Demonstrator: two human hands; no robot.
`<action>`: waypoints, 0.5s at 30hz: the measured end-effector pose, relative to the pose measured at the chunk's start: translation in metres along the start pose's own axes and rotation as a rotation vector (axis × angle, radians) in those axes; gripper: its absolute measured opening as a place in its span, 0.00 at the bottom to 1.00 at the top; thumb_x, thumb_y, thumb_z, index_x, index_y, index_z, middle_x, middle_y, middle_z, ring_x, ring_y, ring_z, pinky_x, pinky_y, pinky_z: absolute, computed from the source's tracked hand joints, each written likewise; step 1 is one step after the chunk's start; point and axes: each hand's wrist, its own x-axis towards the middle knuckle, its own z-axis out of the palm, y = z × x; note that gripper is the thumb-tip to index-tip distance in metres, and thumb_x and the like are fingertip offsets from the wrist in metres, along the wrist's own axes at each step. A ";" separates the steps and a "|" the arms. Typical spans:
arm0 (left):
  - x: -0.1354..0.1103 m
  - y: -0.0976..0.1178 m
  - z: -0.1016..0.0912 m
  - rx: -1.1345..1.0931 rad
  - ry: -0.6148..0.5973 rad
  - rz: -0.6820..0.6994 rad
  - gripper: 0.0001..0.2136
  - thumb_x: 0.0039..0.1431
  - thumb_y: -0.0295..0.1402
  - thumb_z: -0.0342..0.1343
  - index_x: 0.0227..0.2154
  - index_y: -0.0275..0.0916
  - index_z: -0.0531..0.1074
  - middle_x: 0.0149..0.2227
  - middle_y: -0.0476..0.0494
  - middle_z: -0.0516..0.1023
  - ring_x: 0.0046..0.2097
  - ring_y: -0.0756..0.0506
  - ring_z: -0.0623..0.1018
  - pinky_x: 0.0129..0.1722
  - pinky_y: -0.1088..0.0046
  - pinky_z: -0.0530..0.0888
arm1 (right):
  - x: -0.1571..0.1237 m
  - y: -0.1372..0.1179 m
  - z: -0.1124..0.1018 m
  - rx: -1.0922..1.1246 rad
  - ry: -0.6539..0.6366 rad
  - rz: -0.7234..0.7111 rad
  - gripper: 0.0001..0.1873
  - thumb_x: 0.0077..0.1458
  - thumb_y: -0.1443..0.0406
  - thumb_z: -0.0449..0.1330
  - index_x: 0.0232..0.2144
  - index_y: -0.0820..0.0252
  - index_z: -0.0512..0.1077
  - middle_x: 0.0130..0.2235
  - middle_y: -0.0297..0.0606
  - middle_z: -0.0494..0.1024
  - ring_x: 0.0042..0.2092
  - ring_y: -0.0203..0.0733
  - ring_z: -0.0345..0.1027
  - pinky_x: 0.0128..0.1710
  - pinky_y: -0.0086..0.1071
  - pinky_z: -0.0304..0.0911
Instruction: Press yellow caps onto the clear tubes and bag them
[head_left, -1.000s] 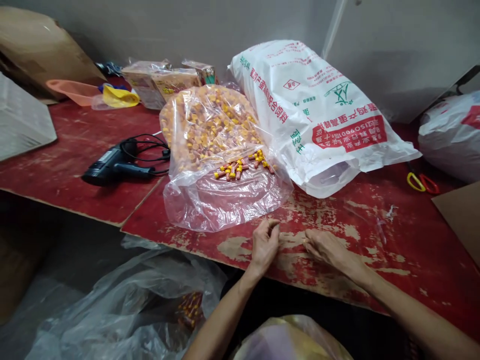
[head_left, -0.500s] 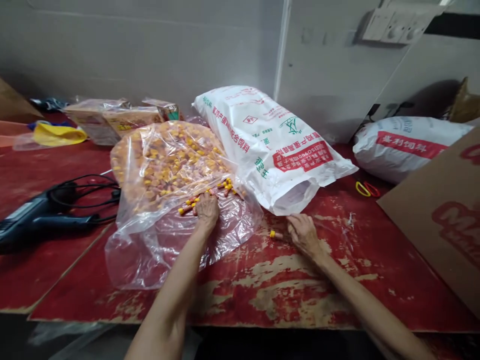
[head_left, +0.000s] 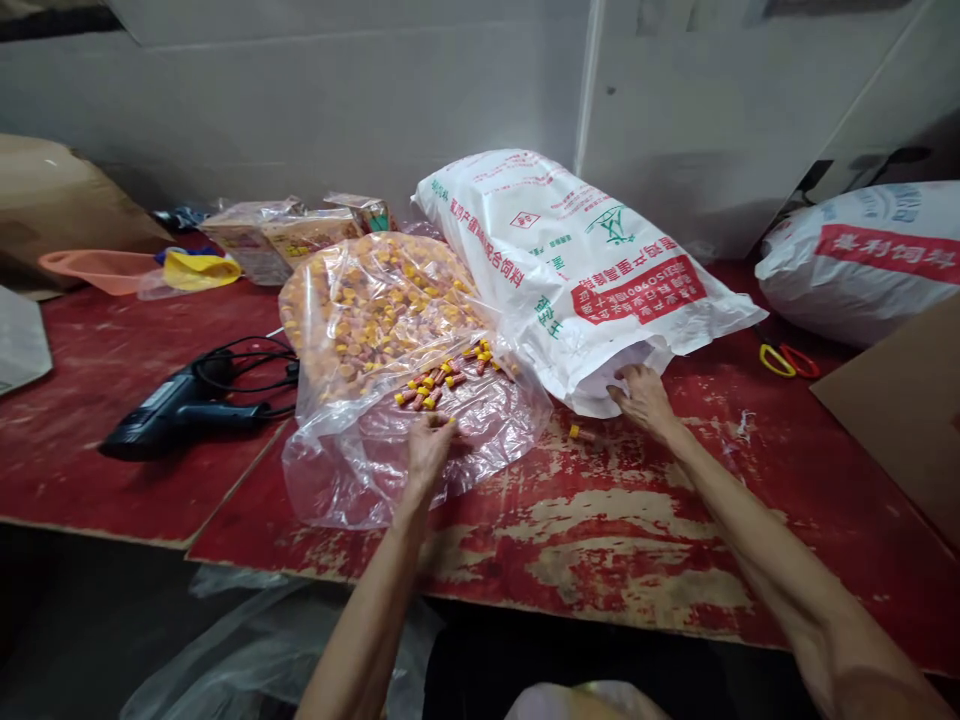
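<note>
A clear plastic bag [head_left: 337, 490] lies on its side, bulging with small yellow-capped pinkish tubes. Several loose yellow-capped tubes [head_left: 431, 387] rest at its open end. My left hand [head_left: 429, 445] is over the plastic in front of them, fingers pinched, with a bit of yellow at the fingertips. At the mouth of a white woven sack [head_left: 555, 270] is my right hand [head_left: 646, 400], its thumb and forefinger apart at the opening; no held thing shows there. One single yellow-capped tube [head_left: 582, 434] lies on the red table below the sack's mouth.
A heat gun [head_left: 176, 405] with a coiled cord is at left on the red table [head_left: 585, 530]. Behind stand wrapped boxes [head_left: 300, 235], an orange scoop [head_left: 105, 270] and a yellow one [head_left: 199, 270]. Scissors [head_left: 787, 360], another sack [head_left: 862, 270] and a cardboard box [head_left: 900, 410] are right.
My left hand has drawn back from the loose tubes toward me. My right hand has gone from the table beside the single tube up to the sack's mouth. The view has shifted left.
</note>
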 end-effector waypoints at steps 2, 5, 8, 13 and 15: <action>-0.034 -0.002 0.008 -0.303 -0.094 -0.109 0.09 0.43 0.34 0.60 0.24 0.37 0.66 0.25 0.44 0.77 0.31 0.44 0.78 0.34 0.67 0.74 | -0.039 -0.018 -0.005 0.331 -0.057 -0.042 0.17 0.59 0.61 0.51 0.48 0.62 0.68 0.42 0.44 0.75 0.39 0.45 0.68 0.39 0.36 0.62; -0.087 -0.002 0.032 -0.764 -0.225 -0.292 0.13 0.38 0.33 0.66 0.23 0.37 0.68 0.25 0.45 0.78 0.31 0.45 0.79 0.36 0.68 0.74 | -0.096 -0.051 -0.008 0.569 -0.202 -0.230 0.15 0.60 0.59 0.51 0.46 0.57 0.69 0.39 0.39 0.77 0.38 0.42 0.70 0.38 0.33 0.64; -0.128 -0.002 0.058 -0.905 -0.256 -0.399 0.15 0.34 0.33 0.70 0.23 0.36 0.70 0.25 0.46 0.78 0.31 0.46 0.79 0.36 0.69 0.74 | -0.129 -0.076 -0.005 0.544 -0.207 -0.301 0.14 0.61 0.60 0.51 0.46 0.56 0.70 0.42 0.41 0.76 0.41 0.43 0.70 0.41 0.34 0.64; -0.164 -0.010 0.075 -0.851 -0.207 -0.379 0.13 0.38 0.35 0.69 0.27 0.36 0.74 0.28 0.48 0.77 0.32 0.50 0.76 0.36 0.74 0.72 | -0.138 -0.086 0.001 0.402 -0.227 -0.334 0.14 0.62 0.61 0.49 0.44 0.58 0.71 0.38 0.42 0.76 0.39 0.43 0.70 0.38 0.33 0.63; -0.172 -0.011 0.074 -0.757 -0.246 -0.300 0.11 0.46 0.38 0.65 0.30 0.37 0.76 0.31 0.46 0.78 0.35 0.48 0.76 0.38 0.74 0.71 | -0.138 -0.085 0.001 0.378 -0.223 -0.324 0.13 0.61 0.61 0.49 0.42 0.58 0.70 0.38 0.42 0.76 0.37 0.42 0.70 0.36 0.31 0.61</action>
